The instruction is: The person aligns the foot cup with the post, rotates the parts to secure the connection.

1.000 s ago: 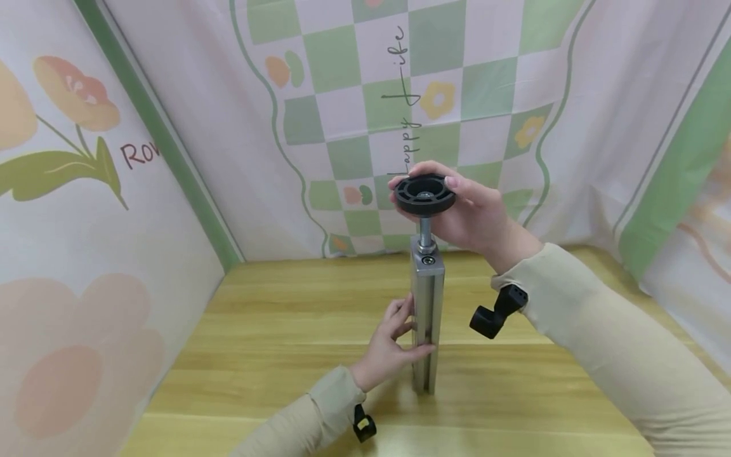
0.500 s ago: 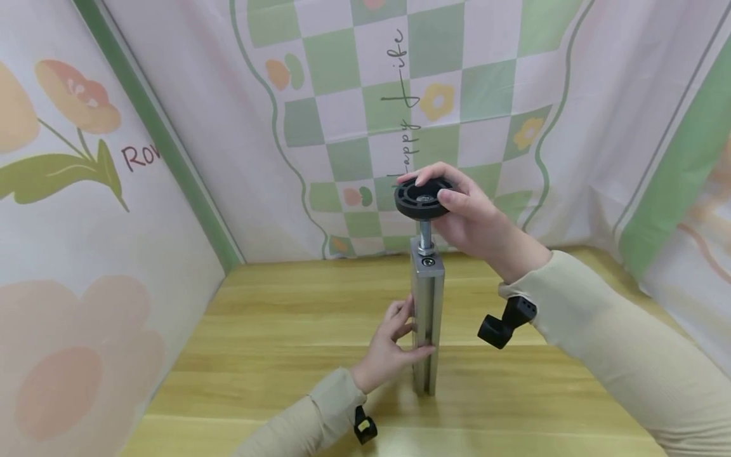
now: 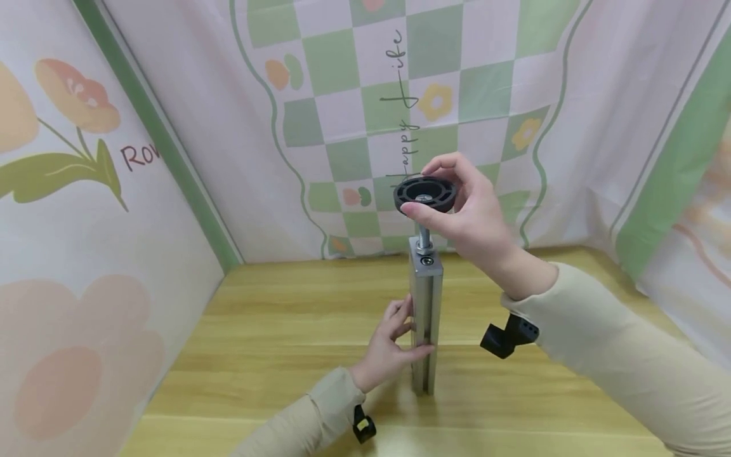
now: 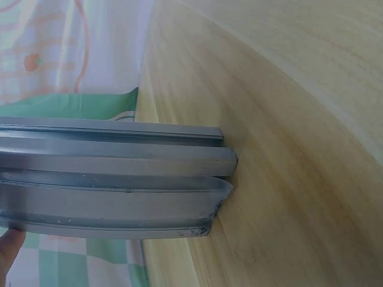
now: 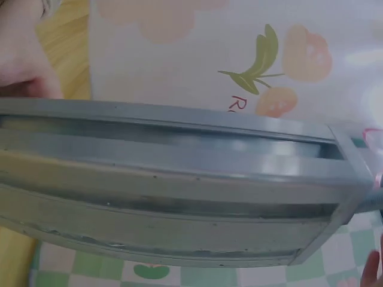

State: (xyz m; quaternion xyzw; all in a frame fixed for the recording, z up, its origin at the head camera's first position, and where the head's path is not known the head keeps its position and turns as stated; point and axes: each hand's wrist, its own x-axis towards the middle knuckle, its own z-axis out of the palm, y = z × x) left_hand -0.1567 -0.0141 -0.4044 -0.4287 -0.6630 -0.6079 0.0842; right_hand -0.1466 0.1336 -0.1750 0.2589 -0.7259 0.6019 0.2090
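An aluminium profile (image 3: 425, 304) stands upright on the wooden table, its slotted sides also plain in the left wrist view and the right wrist view. From its end plate (image 3: 428, 263) rises a threaded bolt (image 3: 424, 236) with a nut, topped by a round black levelling foot (image 3: 405, 202). My right hand (image 3: 476, 212) holds the foot's rim, thumb at the near side and fingers at the far side. Lower down, my left hand (image 3: 385, 352) grips the profile, with the thumb across its near face and the fingers partly hidden behind it.
Wooden table (image 3: 257, 330) surface surrounds the profile's base. Behind it hangs a checked, flowered curtain (image 3: 342, 120), with another printed curtain (image 3: 85, 241) on the left. Each wrist carries a small black camera mount (image 3: 508, 335).
My right hand has shifted round the black levelling foot, its thumb moving from the right rim to the near rim. The left hand and profile stay nearly in place.
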